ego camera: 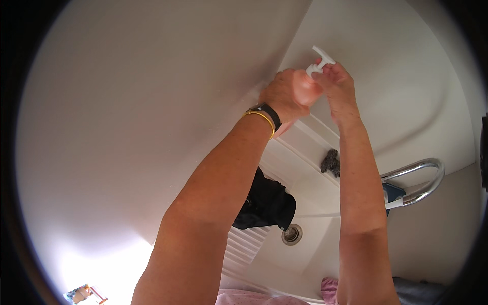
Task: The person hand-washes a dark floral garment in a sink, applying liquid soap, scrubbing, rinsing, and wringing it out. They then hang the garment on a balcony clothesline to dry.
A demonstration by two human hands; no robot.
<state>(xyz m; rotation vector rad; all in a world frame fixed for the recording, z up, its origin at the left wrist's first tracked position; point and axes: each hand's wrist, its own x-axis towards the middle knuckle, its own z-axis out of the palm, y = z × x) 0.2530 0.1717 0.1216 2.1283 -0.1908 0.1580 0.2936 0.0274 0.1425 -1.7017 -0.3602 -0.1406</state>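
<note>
A pink pump bottle (305, 89) with a white pump head (321, 63) is up near the wall, above the back ledge of a white laundry sink. Its body is gripped by my left hand (284, 95), which wears a black band and a gold bangle at the wrist. My right hand (337, 85) has its fingers around the neck and pump of the bottle. Below my left forearm, a black cloth garment (272, 202) lies on the sink's ribbed washboard, its edge close to the metal drain (292, 234).
A dark scouring pad (331, 163) rests on the sink's back ledge. To the right a curved chrome faucet (427, 181) reaches out, with a dark blue object (393, 192) behind it. Pink cloth (328, 290) and dark grey cloth (419, 291) are at the near right.
</note>
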